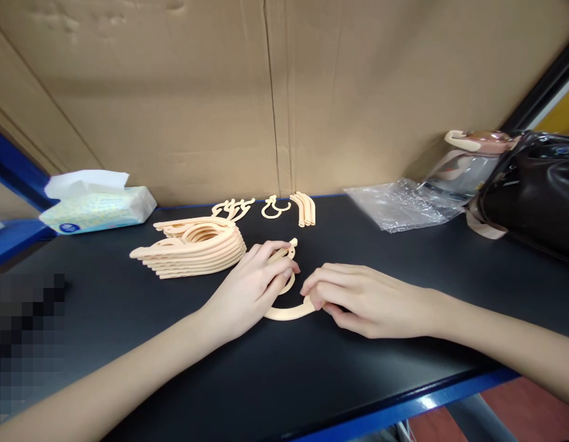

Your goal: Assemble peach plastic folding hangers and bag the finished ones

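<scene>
A cream plastic hanger piece (pixel 288 314) with a curved lower bar lies low over the dark table between my hands. My left hand (pixel 259 279) is closed over its upper left part, covering much of it, and a small knob sticks out above the fingers. At the bar's right end, my right hand (pixel 358 299) pinches the tip between thumb and fingers. Just left of my left hand stands a stack of matching cream hanger pieces (pixel 196 258). How the parts under my left hand join is hidden.
Behind are several cream hooks (pixel 232 209), another hook piece (pixel 275 209) and short curved bars (pixel 303 209). A tissue pack (pixel 100 209) sits at the left. Clear plastic bag (pixel 399 205), bottle (pixel 466 169) and dark bag (pixel 533 196) occupy the right. Cardboard (pixel 196 104) walls the back.
</scene>
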Motion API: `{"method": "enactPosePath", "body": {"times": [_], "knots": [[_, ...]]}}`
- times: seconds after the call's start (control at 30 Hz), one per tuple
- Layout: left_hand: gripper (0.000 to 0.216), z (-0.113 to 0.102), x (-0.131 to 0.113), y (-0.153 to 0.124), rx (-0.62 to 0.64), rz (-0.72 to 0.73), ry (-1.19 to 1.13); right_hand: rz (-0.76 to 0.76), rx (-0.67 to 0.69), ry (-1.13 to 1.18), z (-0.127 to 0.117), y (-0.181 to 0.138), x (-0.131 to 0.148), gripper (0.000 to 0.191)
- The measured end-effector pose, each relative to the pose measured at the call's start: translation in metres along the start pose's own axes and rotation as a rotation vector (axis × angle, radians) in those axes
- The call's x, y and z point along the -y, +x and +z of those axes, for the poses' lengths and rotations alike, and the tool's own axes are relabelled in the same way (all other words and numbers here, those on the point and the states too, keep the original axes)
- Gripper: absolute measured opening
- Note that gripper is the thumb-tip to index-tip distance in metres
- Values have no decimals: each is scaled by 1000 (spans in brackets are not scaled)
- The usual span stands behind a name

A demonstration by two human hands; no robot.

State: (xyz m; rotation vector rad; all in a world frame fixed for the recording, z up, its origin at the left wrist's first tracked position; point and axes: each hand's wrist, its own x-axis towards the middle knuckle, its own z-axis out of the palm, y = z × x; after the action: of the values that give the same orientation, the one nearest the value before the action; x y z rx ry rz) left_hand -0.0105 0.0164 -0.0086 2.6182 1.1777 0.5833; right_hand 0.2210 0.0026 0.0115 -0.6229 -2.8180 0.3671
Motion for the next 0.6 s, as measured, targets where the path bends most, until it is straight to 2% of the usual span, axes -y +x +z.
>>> {"method": "enactPosePath", "body": {"times": [0.27, 0.6], "knots": [[29, -3, -6, 0, 38, 87, -36, 4, -40, -38, 1, -1, -9, 13], [26, -4, -6, -1, 59, 103, -93, -3, -78, -102, 1, 0, -15, 13]]}}
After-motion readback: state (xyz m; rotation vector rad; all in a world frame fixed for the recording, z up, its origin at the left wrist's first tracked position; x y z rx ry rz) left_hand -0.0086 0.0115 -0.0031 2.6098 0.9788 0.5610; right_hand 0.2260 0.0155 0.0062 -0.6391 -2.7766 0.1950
